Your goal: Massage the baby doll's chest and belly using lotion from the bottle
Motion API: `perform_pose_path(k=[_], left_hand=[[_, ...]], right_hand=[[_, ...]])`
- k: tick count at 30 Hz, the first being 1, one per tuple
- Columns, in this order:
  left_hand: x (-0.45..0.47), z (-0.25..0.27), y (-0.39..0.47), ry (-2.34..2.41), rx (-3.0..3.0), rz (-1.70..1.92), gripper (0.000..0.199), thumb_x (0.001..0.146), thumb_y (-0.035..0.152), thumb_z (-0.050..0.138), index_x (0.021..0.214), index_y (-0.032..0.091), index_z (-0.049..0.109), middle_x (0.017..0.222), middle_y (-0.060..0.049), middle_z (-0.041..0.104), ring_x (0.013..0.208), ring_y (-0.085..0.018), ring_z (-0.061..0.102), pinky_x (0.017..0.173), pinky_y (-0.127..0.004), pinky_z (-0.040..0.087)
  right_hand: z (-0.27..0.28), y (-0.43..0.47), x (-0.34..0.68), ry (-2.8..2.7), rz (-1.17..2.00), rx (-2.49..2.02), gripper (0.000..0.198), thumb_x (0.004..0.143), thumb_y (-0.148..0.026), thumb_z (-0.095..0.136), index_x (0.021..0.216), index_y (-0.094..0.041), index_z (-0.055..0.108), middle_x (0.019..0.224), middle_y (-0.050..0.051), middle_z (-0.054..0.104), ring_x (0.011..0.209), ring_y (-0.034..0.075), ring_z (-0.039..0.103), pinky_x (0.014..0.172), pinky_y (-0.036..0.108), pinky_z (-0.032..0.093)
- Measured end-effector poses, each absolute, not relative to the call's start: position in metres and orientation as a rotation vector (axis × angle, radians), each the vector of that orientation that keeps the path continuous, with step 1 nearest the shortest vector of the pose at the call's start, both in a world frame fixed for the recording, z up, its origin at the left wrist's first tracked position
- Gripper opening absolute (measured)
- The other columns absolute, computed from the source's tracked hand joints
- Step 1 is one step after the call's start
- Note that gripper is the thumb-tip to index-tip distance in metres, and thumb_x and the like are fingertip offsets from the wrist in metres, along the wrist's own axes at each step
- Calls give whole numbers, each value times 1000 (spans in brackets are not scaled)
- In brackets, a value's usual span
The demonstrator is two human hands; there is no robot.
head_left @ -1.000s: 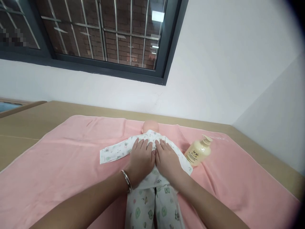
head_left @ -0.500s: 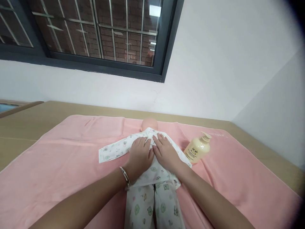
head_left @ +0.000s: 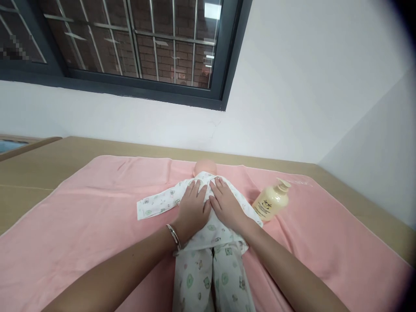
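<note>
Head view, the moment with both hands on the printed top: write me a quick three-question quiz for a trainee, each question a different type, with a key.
1. Which wrist wears the silver bangle?
2. True or false: the yellow pump bottle is nearer the right hand than the left hand.
3. Fill in: both hands lie on the white patterned ____.

Key: 1. The left. 2. True. 3. Top.

Pink cloth across a tan surface
</note>
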State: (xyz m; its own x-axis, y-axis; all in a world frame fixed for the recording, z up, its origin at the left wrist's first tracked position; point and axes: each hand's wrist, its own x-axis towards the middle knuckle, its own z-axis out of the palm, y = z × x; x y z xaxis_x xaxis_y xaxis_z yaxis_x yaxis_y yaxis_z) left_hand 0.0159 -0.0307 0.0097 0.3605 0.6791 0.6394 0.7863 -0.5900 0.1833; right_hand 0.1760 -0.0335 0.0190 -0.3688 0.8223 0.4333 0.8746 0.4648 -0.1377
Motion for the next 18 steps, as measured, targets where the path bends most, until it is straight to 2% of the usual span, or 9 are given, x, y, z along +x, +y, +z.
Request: perform_pose_path(k=[3,6,9,12,15,18], left_hand=[[15,12,-38,-1262,-2437,-1060,33,88,20,43,117,13,57,126,-16,57,124,-30,49,107,-50,39],[15,11,-42,-1282,-2423,-1080,32,87,20,44,115,14,58,123,-16,59,121,-29,51,106,-49,41],[16,9,-38,-1366,-2434,-1064,43,87,23,45,127,9,50,136,-20,49,132,-34,40,108,-53,37],[16,8,-31,-1391,-2457,-1041,50,88,26,45,134,6,43,143,-23,40,138,-37,31,109,-58,33],[15,7,-30,-1307,-2468,-1049,44,88,23,43,130,8,49,140,-20,45,136,-35,35,109,-57,34],[15,8,-38,-1179,-2423,-1113,38,87,20,42,122,11,55,129,-17,57,127,-31,48,107,-53,39]], right_hand=[[23,-61,160,-2251,-231,-1490,48,93,-16,34,138,-5,45,142,17,39,136,29,30,109,45,36],[27,-75,154,-2266,-280,-1491,49,87,-12,38,135,-5,49,136,18,46,133,29,36,107,43,39],[25,-61,162,-2234,-204,-1517,47,94,-18,33,137,-5,46,141,15,42,134,27,34,109,43,37],[21,-37,176,-2248,-122,-1424,49,100,-30,32,143,-7,39,149,13,29,140,27,21,114,48,28],[20,-31,180,-2273,-115,-1359,50,101,-33,32,144,-9,36,151,13,23,141,26,17,114,50,26],[24,-49,169,-2230,-194,-1451,45,100,-25,30,138,-6,46,144,16,37,137,27,30,111,47,33]])
